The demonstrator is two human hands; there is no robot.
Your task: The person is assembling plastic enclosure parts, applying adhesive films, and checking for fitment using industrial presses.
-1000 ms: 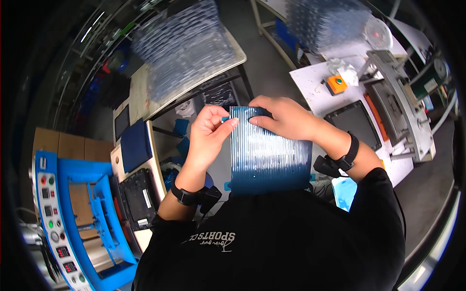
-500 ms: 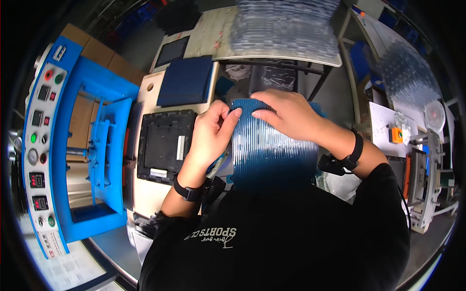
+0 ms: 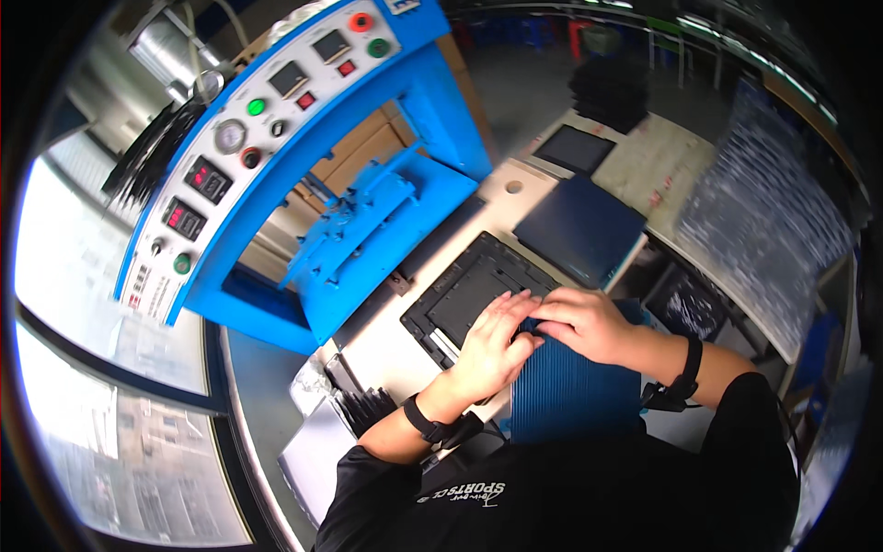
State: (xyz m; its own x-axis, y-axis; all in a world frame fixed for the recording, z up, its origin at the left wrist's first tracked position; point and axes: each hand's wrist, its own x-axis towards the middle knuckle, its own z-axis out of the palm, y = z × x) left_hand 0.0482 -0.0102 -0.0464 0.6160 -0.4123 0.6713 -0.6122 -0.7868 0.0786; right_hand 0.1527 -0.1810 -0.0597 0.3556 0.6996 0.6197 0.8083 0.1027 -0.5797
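A thick stack of thin dark-blue panels (image 3: 572,396) stands on edge close to my body, its edges showing as fine parallel ribs. At its far left corner my hands meet, fingertips nearly touching. My left hand (image 3: 501,348) has its fingers pressed together over that corner, thumb bent beneath. My right hand (image 3: 586,324) pinches from the other side, fingers bent and thumb below. A bit of dark blue shows between them, seemingly the end panel; the fingers hide its exact hold. Just beyond my left hand lies a black rectangular tray-like fixture (image 3: 483,285) on the pale bench (image 3: 379,354).
Left of the bench stands a blue press (image 3: 386,248) with a control panel (image 3: 253,138). Dark-blue flat panels (image 3: 582,230) lie at the bench's far end. Beyond are a black flat piece (image 3: 575,149), a black pile (image 3: 609,92) and stacked clear plastic trays (image 3: 763,207).
My view has swung left toward the press and window. Both hands have come together at the stack's left corner; before, they were apart along its far edge.
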